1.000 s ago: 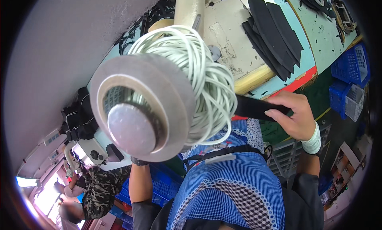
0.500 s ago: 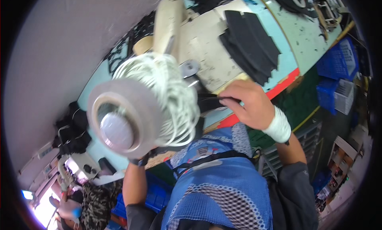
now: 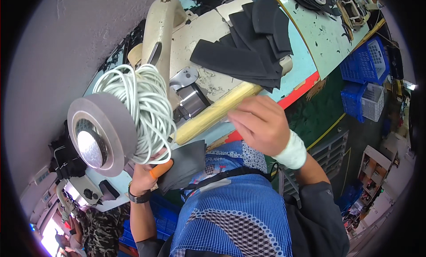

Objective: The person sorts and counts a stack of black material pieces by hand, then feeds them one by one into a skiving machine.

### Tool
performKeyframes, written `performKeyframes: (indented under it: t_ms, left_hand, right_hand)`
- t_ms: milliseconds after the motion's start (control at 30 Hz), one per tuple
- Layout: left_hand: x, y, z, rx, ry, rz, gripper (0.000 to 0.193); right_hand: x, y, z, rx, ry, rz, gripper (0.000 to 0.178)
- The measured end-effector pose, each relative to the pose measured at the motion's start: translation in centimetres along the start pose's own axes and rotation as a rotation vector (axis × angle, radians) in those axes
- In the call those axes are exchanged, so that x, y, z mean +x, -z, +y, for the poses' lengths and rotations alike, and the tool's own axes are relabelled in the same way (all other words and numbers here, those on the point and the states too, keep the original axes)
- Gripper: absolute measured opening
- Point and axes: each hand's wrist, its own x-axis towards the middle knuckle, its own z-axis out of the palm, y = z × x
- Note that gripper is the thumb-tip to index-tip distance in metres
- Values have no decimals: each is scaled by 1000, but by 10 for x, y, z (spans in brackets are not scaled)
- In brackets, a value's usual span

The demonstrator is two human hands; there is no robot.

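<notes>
My left hand (image 3: 144, 176), with an orange finger cover on its thumb or a finger, grips a small stack of dark grey flat pieces (image 3: 183, 164) by its left edge. The hand is partly hidden behind a bundle of white cord (image 3: 144, 110). My right hand (image 3: 262, 126), its wrist wrapped in a white band, hovers by a yellow wooden bar (image 3: 217, 111). Its fingers are curled together, and whatever is between them, if anything, is hidden. Several black curved pieces (image 3: 239, 61) lie overlapped on the bed of a cream machine (image 3: 160, 26) with a metal roller (image 3: 194, 101).
A grey-rimmed reel (image 3: 116, 132) hangs close in front, beside the cord. The table has a red edge (image 3: 306, 86). Blue baskets (image 3: 366, 61) stand on the right. A person in camouflage (image 3: 104, 226) is at the lower left, near another machine (image 3: 82, 190).
The view has shifted. My right hand has let go of the dark piece at the roller. The dark stack in my left hand now shows, and the black pieces on the machine lie more fanned out.
</notes>
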Motion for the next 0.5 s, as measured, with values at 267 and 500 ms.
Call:
performKeyframes:
  t_ms: [267,500]
  left_hand:
    - [-51,-43,24,-145,226,-80,24]
    - [-49,-41,49,295,-63,-204,27]
  right_hand:
    - [24,124,-70,803,-153,329,19]
    - [-13,115,-142,1469,13,438,20]
